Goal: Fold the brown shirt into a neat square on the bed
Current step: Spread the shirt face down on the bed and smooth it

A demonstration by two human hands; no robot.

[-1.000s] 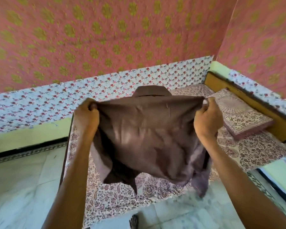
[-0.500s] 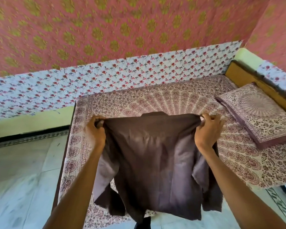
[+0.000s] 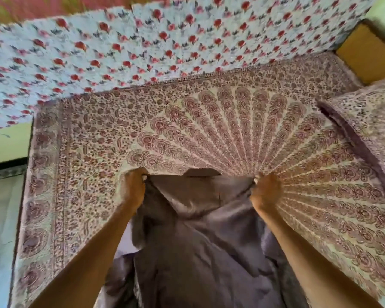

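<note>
Bed [image 3: 87, 152] is covered in a paisley-print sheet and backed by rose-print cloth [image 3: 120, 52] under a pink wall [image 3: 31, 10]; a matching pillow [image 3: 376, 121] and ochre headboard [image 3: 369, 54] are seen right, pale marble floor [image 3: 0, 218] left.

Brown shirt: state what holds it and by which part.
Left hand and right hand each grip the brown shirt at a shoulder, beside the collar.

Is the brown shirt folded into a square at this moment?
No, the brown shirt is unfolded and rumpled, with the left hand and the right hand each gripping one of its shoulders.
</note>
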